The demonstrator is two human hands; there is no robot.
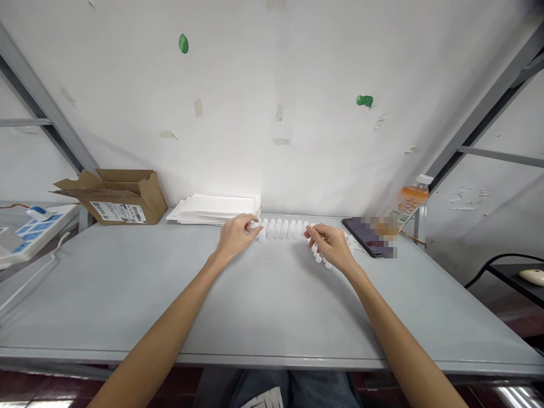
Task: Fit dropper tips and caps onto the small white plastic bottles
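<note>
Several small white bottle-shaped pieces (pixel 284 229) stand upright in a row near the back of the grey table. At the row's left end is my left hand (pixel 238 235), its thumb and forefinger closed around a small white piece. My right hand (pixel 329 242) is at the right end, fingers pinched together against the last pieces; what they hold is hidden. More small white pieces (pixel 318 258) lie under and beside my right hand, partly covered by it.
An open cardboard box (pixel 127 195) and a stack of white sheets (pixel 212 208) stand along the wall at left. A dark phone (pixel 365 235) lies at right, near an orange drink bottle (pixel 410 198). A power strip (pixel 40 232) and white cable (pixel 38 272) are far left.
</note>
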